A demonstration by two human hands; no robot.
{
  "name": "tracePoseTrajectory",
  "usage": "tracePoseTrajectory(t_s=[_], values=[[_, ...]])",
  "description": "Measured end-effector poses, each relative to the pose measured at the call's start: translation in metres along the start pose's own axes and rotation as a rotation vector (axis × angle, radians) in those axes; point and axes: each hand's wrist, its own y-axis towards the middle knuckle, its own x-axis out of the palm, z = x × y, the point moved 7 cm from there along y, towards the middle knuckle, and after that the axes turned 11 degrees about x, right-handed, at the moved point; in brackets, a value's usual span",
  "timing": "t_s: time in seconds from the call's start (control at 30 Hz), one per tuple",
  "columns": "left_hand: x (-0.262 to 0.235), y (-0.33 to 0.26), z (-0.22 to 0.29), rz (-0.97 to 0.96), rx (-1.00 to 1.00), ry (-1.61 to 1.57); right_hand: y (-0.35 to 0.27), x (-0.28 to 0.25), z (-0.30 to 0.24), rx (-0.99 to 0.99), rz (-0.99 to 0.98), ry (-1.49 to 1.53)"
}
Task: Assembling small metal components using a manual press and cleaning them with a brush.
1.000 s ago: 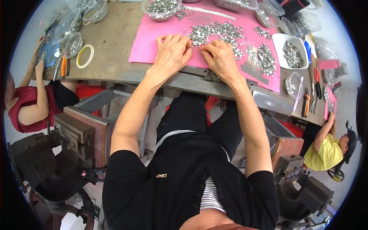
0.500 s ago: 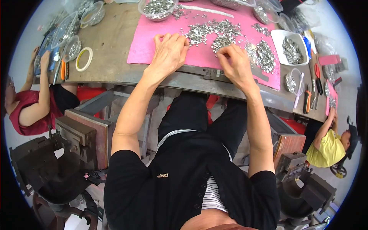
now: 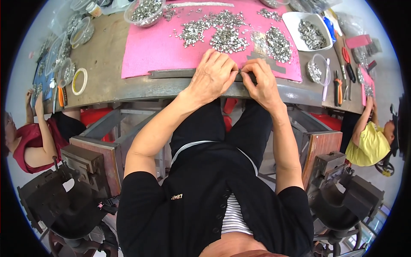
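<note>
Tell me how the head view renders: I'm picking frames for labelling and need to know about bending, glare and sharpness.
Head view: the table edge bows near the rim from fisheye bending; black corners ring the picture; light is even, without harsh shadows; the small metal pieces glint on the pink mat; left hand and right hand look sharp.

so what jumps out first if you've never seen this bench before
The bright pink mat on the grey table, strewn at its far side with heaps of small silvery metal pieces. At its near edge, the left hand and right hand meet, fingertips together on a dark metal strip.
</note>
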Motion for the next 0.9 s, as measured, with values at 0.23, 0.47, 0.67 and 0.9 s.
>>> tracePoseTrajectory(t_s=[0.23, 0.47, 0.67, 0.9], values=[[0.0, 0.0, 0.004, -0.008, 0.002, 0.03, -0.006, 0.002, -0.011, -0.117, 0.049, -0.168], [-0.05, -0.021, -0.041, 0.071, -0.243, 0.207, -0.02, -0.016, 0.003, -0.017, 0.29, -0.107], [-0.076, -0.046, -0.083, -0.012, -0.416, 0.36, -0.023, -0.022, 0.02, 0.166, 0.357, -0.018], [-0.07, -0.039, -0.086, -0.049, -0.459, 0.379, -0.022, -0.022, 0.029, 0.237, 0.409, 0.052]])
